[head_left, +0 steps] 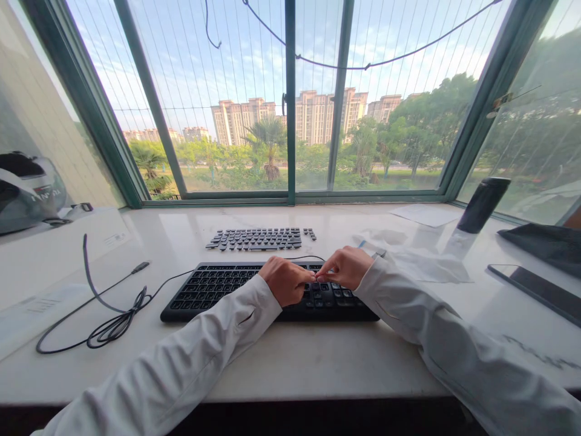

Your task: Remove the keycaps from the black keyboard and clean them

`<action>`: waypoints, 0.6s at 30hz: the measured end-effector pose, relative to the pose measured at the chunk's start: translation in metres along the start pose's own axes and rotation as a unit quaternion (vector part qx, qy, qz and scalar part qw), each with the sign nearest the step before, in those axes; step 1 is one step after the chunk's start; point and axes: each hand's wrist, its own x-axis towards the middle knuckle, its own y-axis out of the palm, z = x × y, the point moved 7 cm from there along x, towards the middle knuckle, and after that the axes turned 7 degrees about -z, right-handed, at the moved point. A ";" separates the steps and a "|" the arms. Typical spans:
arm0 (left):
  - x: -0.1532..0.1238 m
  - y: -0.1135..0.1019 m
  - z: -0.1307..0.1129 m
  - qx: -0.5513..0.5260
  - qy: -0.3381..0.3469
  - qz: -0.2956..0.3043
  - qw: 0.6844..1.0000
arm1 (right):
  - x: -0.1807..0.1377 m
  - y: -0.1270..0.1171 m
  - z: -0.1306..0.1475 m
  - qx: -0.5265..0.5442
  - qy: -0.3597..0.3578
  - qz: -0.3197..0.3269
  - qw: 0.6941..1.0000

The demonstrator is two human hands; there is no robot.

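Observation:
A black keyboard [206, 293] lies on the white counter, its left part showing bare key sockets without caps. Some keycaps [342, 293] sit on its right part. Over that right part, my left hand [285, 281] is closed, thumb and fingers pinched. My right hand [345, 267] meets it fingertip to fingertip, also pinched. Anything between the fingertips is too small or hidden to make out. Behind the keyboard, loose black keycaps [261, 240] are laid out in rows like a keyboard.
A coiled black cable [118, 327] runs from the keyboard's left side. Crumpled clear plastic [422, 264] lies at right, near a dark cylinder [485, 203] and a phone [538, 292]. A helmet [31, 197] rests at far left. Windows border the counter's back.

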 end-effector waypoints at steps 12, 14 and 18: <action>-0.002 -0.009 0.027 0.016 -0.128 -0.047 0.991 | 0.000 0.007 0.007 -0.003 -0.040 -0.016 0.999; -0.002 -0.006 0.029 0.016 -0.135 -0.039 0.990 | 0.003 0.002 -0.001 -0.004 -0.019 -0.053 0.998; -0.003 -0.002 0.033 0.013 -0.146 -0.021 0.989 | 0.010 -0.008 -0.026 -0.044 0.061 -0.118 0.990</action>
